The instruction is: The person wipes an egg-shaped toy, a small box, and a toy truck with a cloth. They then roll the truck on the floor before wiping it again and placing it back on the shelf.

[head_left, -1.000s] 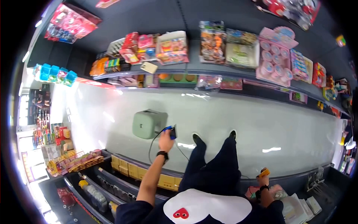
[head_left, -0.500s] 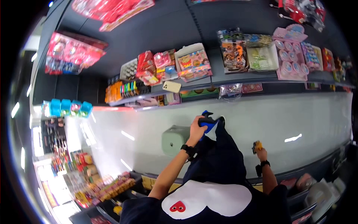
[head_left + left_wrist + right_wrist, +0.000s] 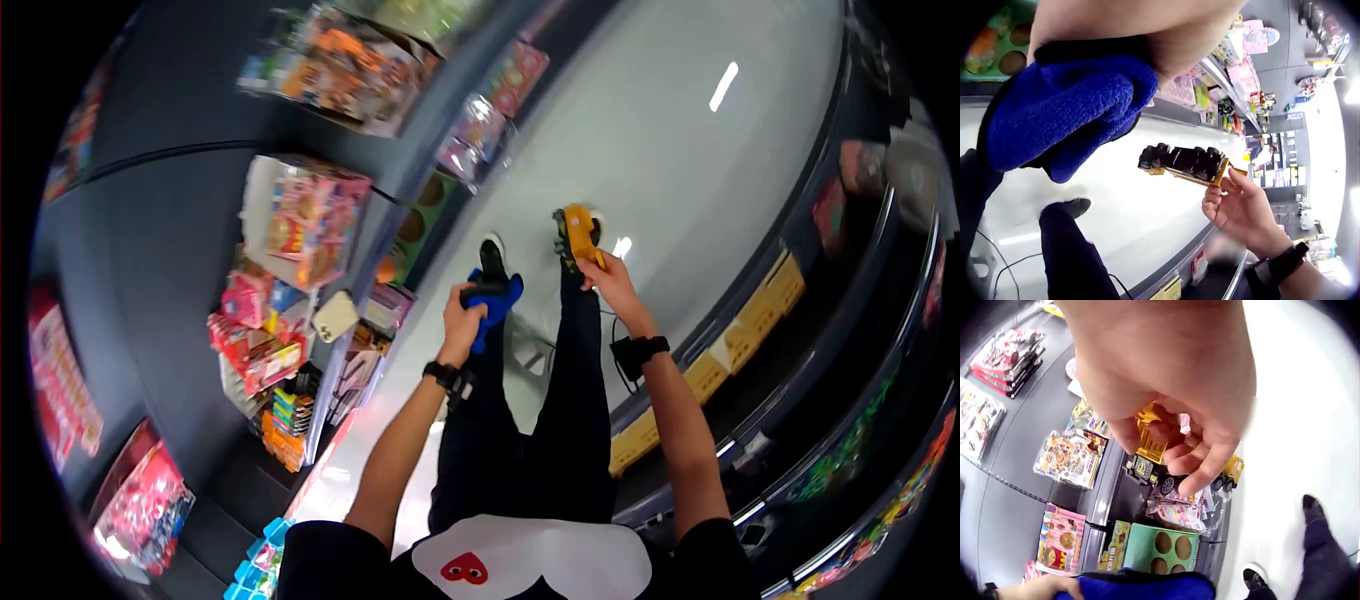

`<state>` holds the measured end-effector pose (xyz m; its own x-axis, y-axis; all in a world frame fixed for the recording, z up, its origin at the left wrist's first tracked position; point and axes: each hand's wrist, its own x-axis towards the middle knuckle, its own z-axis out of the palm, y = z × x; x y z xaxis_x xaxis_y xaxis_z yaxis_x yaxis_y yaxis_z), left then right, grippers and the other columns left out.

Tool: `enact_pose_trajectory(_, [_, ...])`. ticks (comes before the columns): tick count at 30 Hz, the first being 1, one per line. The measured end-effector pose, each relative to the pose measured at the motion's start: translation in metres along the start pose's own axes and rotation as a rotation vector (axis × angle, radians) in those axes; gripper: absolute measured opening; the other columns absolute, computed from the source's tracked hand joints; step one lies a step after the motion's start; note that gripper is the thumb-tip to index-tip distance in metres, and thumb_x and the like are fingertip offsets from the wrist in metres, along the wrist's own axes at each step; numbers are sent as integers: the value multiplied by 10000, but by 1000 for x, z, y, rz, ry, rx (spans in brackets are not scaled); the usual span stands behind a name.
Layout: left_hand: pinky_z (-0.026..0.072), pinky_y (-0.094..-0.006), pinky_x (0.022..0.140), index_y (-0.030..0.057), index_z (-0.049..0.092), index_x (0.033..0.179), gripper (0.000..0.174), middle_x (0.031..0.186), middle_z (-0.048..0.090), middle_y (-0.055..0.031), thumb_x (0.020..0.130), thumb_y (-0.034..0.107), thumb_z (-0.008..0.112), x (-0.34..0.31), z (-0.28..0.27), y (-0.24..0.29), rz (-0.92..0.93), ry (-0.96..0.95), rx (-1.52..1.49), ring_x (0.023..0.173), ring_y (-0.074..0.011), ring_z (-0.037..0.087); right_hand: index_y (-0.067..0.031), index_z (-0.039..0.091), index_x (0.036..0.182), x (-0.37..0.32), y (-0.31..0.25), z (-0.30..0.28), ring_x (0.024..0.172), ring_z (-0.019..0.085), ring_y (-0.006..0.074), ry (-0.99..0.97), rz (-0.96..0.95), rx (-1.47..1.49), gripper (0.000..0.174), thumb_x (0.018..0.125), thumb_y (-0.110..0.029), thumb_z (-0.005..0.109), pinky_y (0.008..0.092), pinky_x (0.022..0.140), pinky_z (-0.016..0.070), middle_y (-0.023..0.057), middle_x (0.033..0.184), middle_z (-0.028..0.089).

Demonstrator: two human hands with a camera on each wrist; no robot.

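My left hand (image 3: 463, 328) grips a fluffy blue cloth (image 3: 1079, 112) with black edging, which hangs in folds below the fingers. To its right, and a little higher in the head view, my right hand (image 3: 612, 285) pinches a yellow toy truck (image 3: 580, 232) by one end. The truck's dark underside and black wheels face the left wrist camera. In the right wrist view, the right hand's fingers hide part of the truck's yellow body. A gap separates the cloth from the truck, and both are held over the legs and floor.
A shelf along the left bears packaged toys (image 3: 310, 220) and a pale phone (image 3: 335, 316) near its edge. Yellow boxes (image 3: 758, 315) line a low shelf on the right. A pale stool (image 3: 530, 352) shows between the legs, with a dark cable nearby.
The head view has swung round, putting the toy shelf on the left. My right hand has brought the truck in from the far right, close to the cloth in my left hand.
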<state>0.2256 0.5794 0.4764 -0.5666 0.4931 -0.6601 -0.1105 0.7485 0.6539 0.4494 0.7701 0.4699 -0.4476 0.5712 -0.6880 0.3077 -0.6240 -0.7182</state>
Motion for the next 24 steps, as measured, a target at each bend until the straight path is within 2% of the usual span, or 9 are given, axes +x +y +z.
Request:
enact_pose_trajectory(4, [489,-301,741,41,558,1143,489,966,624,-107,662,69,641,58,49,-57,-36,-64,-127,871,-200,589,-2,604,929,-13,62,10,640,546,100,19,59,348,184,928,-185,584,284,652,504,7,751,549])
enact_pose_trajectory(8, [465,-284,787,8,514,1217,511,1034,573,-96,715,42,609,96,106,-96,-121,-45,-181,919,-194,546,40,605,932,1,157,2,651,551,93,116,45,258,251,942,-207,564,255,647,488,4,772,563])
enact_pose_trajectory(10, [465,-292,800,12,502,1234,532,1043,569,-98,714,37,613,102,143,-113,-91,80,-253,945,-201,544,41,582,891,11,208,-12,685,570,345,155,-124,-293,197,874,-155,588,380,646,466,185,806,598])
enact_pose_trajectory(13, [486,-324,798,21,476,1259,560,1046,574,-104,715,18,606,116,193,-152,-116,120,-429,944,-218,561,43,578,899,19,258,-22,768,557,426,169,-204,-495,189,819,-127,594,456,667,449,229,811,568])
enact_pose_trajectory(16, [559,-400,738,-14,492,1215,461,1022,623,-171,760,49,532,134,218,-195,-202,-72,-528,867,-304,644,44,580,912,23,308,-35,781,572,412,216,-158,-544,201,809,-129,594,469,674,448,215,799,568])
enact_pose_trajectory(19, [561,-437,764,-68,553,1132,403,1049,647,-216,813,155,450,147,237,-187,-474,-539,-530,883,-326,660,39,586,906,14,336,-43,761,574,411,219,-132,-544,194,803,-126,599,476,675,450,222,807,579])
enact_pose_trajectory(20, [560,-427,770,-90,543,1148,430,1008,657,-216,792,135,458,148,248,-180,-466,-540,-514,855,-323,665,37,588,901,14,342,-46,759,575,412,203,-100,-520,192,798,-124,603,474,676,452,222,806,582])
enact_pose_trajectory(22, [561,-387,584,-54,527,1061,318,879,644,-188,777,81,485,154,261,-173,-345,-633,-464,650,-281,643,34,593,890,15,349,-53,754,577,414,181,-51,-493,186,789,-122,613,469,677,457,222,804,587])
enact_pose_trajectory(24, [551,-363,574,-44,470,1129,404,873,612,-168,744,65,520,152,268,-158,-180,-626,-337,655,-268,638,25,611,859,15,355,-51,748,597,402,245,-162,-607,184,768,-131,648,469,671,476,214,785,600])
